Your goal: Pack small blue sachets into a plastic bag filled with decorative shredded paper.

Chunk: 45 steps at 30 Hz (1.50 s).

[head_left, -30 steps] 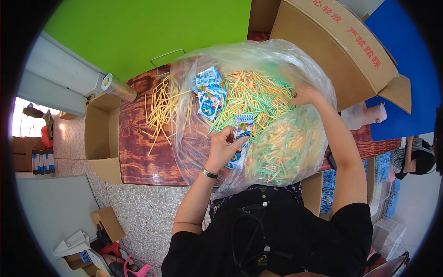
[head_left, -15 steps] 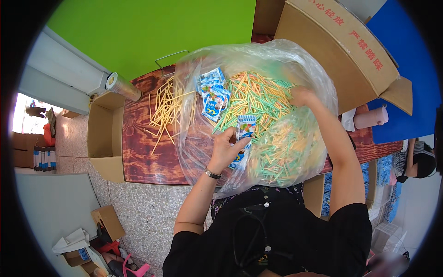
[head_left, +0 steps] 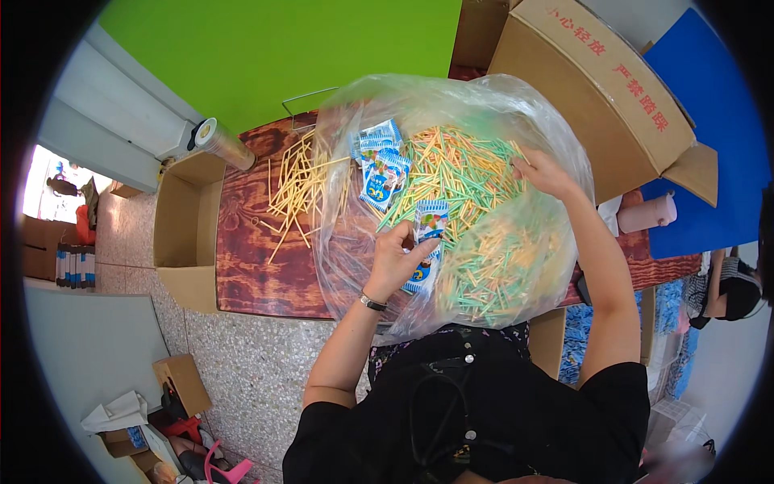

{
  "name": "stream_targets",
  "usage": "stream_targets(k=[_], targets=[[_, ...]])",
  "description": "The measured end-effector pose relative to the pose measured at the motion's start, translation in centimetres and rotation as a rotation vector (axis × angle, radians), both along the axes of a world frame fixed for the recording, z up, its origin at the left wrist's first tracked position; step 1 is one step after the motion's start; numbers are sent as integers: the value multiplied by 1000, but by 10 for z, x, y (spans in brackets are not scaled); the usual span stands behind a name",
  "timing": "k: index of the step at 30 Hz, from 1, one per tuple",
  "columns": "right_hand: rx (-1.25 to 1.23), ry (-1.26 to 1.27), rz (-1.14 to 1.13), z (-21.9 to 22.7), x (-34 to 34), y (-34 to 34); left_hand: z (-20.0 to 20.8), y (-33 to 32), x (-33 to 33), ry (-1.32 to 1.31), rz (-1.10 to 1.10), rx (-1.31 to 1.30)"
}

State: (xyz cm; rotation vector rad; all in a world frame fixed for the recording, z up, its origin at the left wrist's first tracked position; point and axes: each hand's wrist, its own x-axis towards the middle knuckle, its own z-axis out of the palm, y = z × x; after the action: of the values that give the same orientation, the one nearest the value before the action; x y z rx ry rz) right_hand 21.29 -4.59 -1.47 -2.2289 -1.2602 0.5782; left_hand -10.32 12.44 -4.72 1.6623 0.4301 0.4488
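Observation:
My left hand [head_left: 395,260] is closed on small blue-and-white packets [head_left: 431,216], thumb across the front, at the near edge of a large clear plastic bag [head_left: 345,270]. Inside the open bag lies a heap of thin yellow, orange and green sticks [head_left: 459,173]. My right hand [head_left: 542,173] is at the right side of this heap, its fingers bent together against the sticks; what is between the fingertips is too small to make out. Several more blue-and-white packets [head_left: 385,177] lie on the heap's left side.
Loose pale yellow sticks [head_left: 290,189] lie on the reddish wooden table [head_left: 258,282], left of the bag. A clear cylinder [head_left: 226,143] and an open cardboard box [head_left: 189,214] are farther left. A large carton [head_left: 588,89] and a pink cup [head_left: 647,213] stand right.
My right hand has moved slightly right, and its fingers now show at the heap's edge. My left hand keeps its hold on the packets. The view has shifted a little.

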Motion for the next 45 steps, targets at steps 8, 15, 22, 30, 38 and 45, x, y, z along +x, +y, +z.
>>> stream_targets(k=[8,15,22,30,38,45], targets=[[308,932,-120,6,-25,1,-12,10,-9,80,-7,103],[591,1349,-87,-7,-48,12,-17,6,-6,-32,82,28],[429,1430,-310,-24,-48,31,-29,7,-8,-98,83,-35],[523,1363,-355,-9,-77,53,-5,1,-5,-63,-67,-90],[669,1445,-434,32,-161,103,1,4,15,-5,-325,-286],[606,1158,-223,23,-187,116,7,6,4,-131,-123,-343]])
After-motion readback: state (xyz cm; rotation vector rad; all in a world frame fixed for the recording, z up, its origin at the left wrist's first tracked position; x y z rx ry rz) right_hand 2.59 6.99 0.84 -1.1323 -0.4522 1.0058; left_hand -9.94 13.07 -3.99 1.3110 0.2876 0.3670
